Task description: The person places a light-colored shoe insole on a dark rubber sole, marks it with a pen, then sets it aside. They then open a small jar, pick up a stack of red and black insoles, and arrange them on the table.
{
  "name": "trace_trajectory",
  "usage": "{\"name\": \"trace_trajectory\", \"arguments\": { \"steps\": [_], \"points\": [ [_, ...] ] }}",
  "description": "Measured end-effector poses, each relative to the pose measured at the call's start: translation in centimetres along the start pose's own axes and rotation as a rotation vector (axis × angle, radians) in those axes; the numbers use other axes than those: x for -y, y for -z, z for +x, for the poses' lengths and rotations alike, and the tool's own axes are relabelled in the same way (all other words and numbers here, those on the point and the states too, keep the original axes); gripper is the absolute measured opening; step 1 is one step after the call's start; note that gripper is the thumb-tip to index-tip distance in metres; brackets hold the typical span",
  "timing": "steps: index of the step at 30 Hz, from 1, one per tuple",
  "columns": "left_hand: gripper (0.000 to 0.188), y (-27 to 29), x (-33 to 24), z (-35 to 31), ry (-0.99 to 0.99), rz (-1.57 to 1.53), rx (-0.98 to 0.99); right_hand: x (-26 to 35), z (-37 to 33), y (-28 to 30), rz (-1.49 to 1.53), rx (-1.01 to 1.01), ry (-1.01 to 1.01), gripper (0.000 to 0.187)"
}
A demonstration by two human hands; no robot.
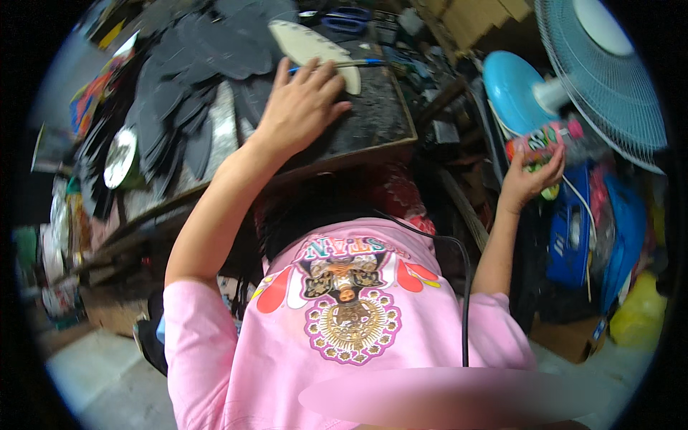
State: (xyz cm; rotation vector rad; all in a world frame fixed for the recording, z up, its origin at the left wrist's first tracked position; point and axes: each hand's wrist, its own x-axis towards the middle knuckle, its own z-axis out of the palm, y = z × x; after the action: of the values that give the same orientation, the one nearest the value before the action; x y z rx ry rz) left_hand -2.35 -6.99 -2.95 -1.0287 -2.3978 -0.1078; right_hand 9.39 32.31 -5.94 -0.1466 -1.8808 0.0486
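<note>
My left hand (pixel 304 104) lies palm down on the dark worktable (pixel 376 118), fingers stretched out and a little apart. Its fingertips rest over a thin blue-ended pen (pixel 369 62) and the lower edge of a cream sole-shaped piece (pixel 304 43) with small dark marks along one side. Out to the right, my right hand (pixel 536 175) is wrapped around a plastic bottle (pixel 545 140) with a pink cap and a pink-red label. The bottle is tilted almost sideways, beside the fan. Many dark grey sole-shaped pieces (pixel 208 46) are heaped left of my left hand.
A standing fan (pixel 609 64) with a light blue base (pixel 510 89) is close to my right hand. Blue-handled scissors (pixel 347 20) lie at the table's back. A round shiny tin (pixel 120 158) stands at left. A black cable (pixel 467 301) hangs across my shirt.
</note>
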Motion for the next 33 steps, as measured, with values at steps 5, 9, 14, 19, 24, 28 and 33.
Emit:
{"name": "trace_trajectory", "arguments": {
  "steps": [5, 9, 14, 19, 24, 28, 33],
  "points": [
    [0.044, 1.1, -0.1, 0.2, 0.063, -0.021, 0.103, 8.5, 4.3, -2.1, 0.315, 0.235, 0.239, 0.033],
    [0.045, 2.4, 1.8, 0.6, 0.157, 0.019, 0.082, 15.5, 6.7, -5.1, 0.718, 0.453, 0.410, 0.024],
    [0.033, 2.5, 8.4, 1.0, 0.230, 0.182, -0.005, 20.8, 7.2, -10.0, 0.844, 0.611, 0.487, 0.025],
    [0.026, 1.1, 13.3, -1.1, 0.387, 0.114, -0.367, 22.2, 6.6, -13.0, 0.629, 0.845, 0.459, 0.025],
    [0.023, 0.2, 15.0, -2.1, 0.554, 0.006, -0.526, 21.2, 7.2, -14.3, 0.608, 0.909, 0.298, 0.022],
    [0.026, -0.4, 14.6, -1.6, 0.505, 0.111, -0.454, 21.8, 9.6, -16.1, 0.678, 0.831, 0.139, 0.020],
    [0.038, 0.2, 13.4, -1.8, 0.313, 0.177, -0.320, 26.5, 10.5, -17.7, 0.401, 1.028, 0.194, 0.036]
  ]
}}
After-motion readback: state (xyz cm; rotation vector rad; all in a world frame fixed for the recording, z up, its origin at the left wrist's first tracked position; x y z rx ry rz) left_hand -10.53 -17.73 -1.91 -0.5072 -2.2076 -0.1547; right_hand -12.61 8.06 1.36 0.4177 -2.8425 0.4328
